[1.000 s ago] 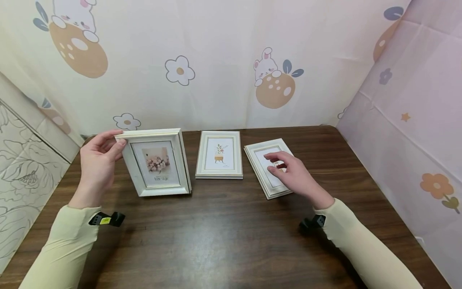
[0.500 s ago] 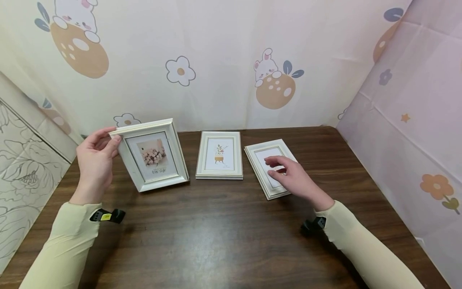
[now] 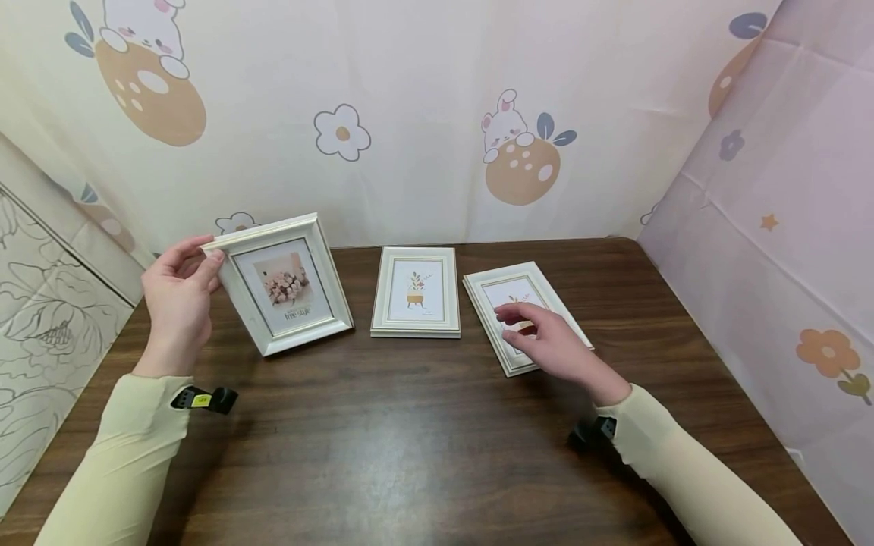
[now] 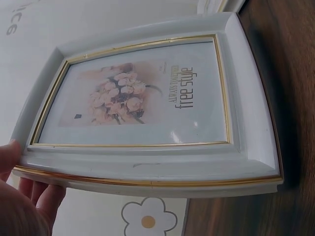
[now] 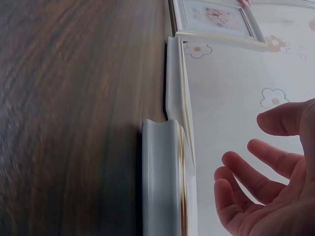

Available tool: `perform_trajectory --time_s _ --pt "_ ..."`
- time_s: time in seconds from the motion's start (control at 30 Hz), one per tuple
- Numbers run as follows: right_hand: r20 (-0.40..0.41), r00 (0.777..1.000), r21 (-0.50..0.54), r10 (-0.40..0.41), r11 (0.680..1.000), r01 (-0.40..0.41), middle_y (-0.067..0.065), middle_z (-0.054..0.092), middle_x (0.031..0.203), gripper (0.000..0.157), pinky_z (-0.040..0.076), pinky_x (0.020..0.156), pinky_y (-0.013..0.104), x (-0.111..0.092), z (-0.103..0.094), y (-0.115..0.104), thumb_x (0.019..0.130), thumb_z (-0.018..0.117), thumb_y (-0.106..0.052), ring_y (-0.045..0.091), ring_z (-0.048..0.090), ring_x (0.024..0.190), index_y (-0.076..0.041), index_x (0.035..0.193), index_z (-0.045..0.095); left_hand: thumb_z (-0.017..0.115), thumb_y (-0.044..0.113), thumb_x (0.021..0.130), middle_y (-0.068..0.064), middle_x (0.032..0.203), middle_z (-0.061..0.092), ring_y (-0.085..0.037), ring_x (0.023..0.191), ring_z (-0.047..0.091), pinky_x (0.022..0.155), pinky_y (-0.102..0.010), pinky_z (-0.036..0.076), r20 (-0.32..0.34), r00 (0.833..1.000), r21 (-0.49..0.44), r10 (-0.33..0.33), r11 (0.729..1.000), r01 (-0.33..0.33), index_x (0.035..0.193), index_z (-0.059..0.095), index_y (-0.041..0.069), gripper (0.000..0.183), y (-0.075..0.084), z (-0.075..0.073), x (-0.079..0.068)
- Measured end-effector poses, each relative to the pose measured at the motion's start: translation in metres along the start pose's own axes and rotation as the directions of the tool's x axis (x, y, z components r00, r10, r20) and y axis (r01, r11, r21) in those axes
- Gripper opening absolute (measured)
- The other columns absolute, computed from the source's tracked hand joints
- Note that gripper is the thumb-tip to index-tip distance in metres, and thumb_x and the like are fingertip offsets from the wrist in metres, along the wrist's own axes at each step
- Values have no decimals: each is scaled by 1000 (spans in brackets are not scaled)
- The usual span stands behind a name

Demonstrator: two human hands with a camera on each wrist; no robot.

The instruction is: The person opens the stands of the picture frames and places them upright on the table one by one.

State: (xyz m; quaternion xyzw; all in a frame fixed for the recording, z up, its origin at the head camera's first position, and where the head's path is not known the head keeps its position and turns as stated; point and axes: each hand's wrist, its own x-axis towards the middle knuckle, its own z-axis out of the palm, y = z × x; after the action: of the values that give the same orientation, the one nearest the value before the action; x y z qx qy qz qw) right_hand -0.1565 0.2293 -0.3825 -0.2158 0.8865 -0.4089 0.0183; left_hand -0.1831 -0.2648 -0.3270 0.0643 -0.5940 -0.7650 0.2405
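Note:
My left hand [image 3: 179,296] pinches the upper left corner of a white picture frame [image 3: 246,303] with gold trim, thumb on the front and fingers behind. That frame stands tilted on the table and shows a flower photo [image 4: 120,93] lettered "free style". My right hand [image 3: 549,341], fingers loosely bent and holding nothing, hovers over a second white frame [image 3: 495,318] that lies angled at the right. It hides part of that frame's picture. In the right wrist view the fingers [image 5: 256,179] are spread apart above the lying frame's edge [image 5: 162,182].
Between the two, a third white frame [image 3: 382,296] with a plant-pot picture lies flat on the dark wooden table [image 3: 382,440]. A patterned curtain [image 3: 410,174] hangs along the table's back edge, and another printed cloth [image 3: 771,288] hangs at the right.
My left hand has moved slightly left and back, turning the flower-photo frame so its right side rises. My right hand has shifted only slightly, staying over the right frame.

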Motion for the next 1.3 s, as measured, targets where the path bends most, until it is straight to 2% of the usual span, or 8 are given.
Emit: perform_trajectory --time_s 0.37,0.63,0.77,0.93,1.17,1.3 --pt "30 997 24 -65 998 65 17 63 125 34 52 90 49 -3 9 -6 95 66 -6 30 60 113 4 128 60 76 -1 84 -9 105 62 -14 93 64 64 -19 55 5 999 -21 -36 999 36 115 71 0 31 -3 -1 4" --pt "34 998 29 -59 998 58 17 63 125 33 52 90 49 -3 9 -7 97 65 -7 31 60 113 4 128 60 75 2 86 -7 109 58 -13 97 62 65 -20 56 89 995 23 -56 998 54 121 64 -3 38 -8 -2 6" --pt "38 998 31 -59 998 58 17 63 125 33 52 90 50 -3 9 -8 97 65 -8 31 60 113 3 128 60 75 1 86 -8 111 59 -14 98 62 66 -20 56 100 994 20 -54 998 52 118 66 1 33 -10 -3 6" --pt "27 998 22 -53 998 52 17 64 124 34 52 89 50 -3 9 -8 96 66 -8 30 60 112 3 127 60 75 2 87 -6 112 59 -13 100 62 68 -19 56 102 993 30 -52 998 49 119 67 2 33 -12 -4 7" --pt "24 999 16 -46 999 45 15 64 124 34 52 89 49 -3 9 -7 95 67 -7 30 61 111 2 128 60 74 5 88 -5 113 58 -13 101 58 69 -15 52 75 995 103 -69 993 61 125 63 1 39 -15 -7 9" --pt "25 999 11 -48 999 47 13 64 124 34 52 89 49 -3 8 -6 95 67 -7 30 62 109 2 128 61 74 4 88 -4 112 58 -13 102 57 75 -14 52 56 996 129 -64 990 56 126 63 1 39 -16 -8 10"
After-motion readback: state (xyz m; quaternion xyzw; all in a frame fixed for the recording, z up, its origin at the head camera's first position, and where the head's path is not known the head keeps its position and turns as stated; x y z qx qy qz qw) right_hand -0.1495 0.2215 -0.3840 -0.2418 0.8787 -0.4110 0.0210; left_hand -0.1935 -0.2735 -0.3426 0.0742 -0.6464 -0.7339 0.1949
